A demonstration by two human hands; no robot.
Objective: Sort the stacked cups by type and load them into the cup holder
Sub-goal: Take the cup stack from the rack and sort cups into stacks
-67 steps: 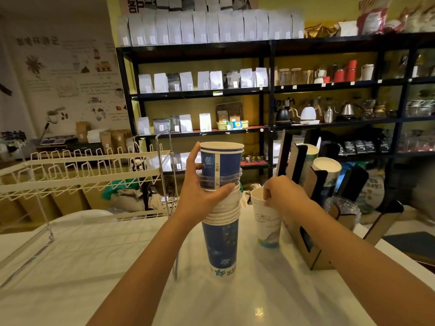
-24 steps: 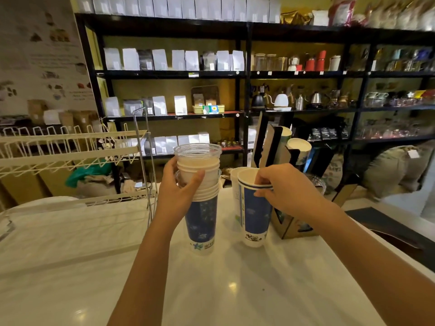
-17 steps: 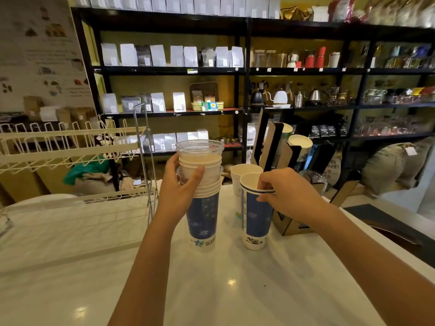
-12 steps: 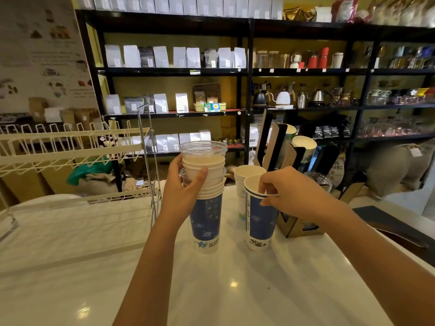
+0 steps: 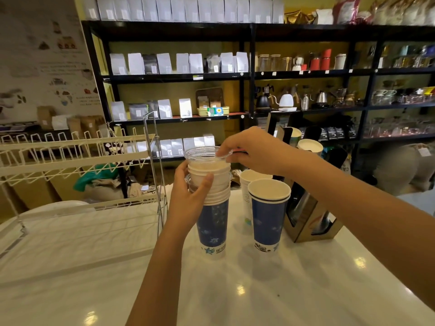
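Left hand (image 5: 190,198): wrapped around the mixed cup stack (image 5: 211,208), standing upright on the white counter (image 5: 235,290).
Right hand (image 5: 254,149): arched over the stack, fingertips pinching the rim of the clear plastic cup (image 5: 204,155) on top.
Blue paper cup (image 5: 268,217): standing free, just right of the stack.
Cup holder (image 5: 308,220): behind it, at the counter's right.

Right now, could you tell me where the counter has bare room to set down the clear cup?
The near counter in front of the mixed stack and the blue cup is bare. It is crowded behind: the white cup and the cardboard holder sit close together. The wire rack fills the left.
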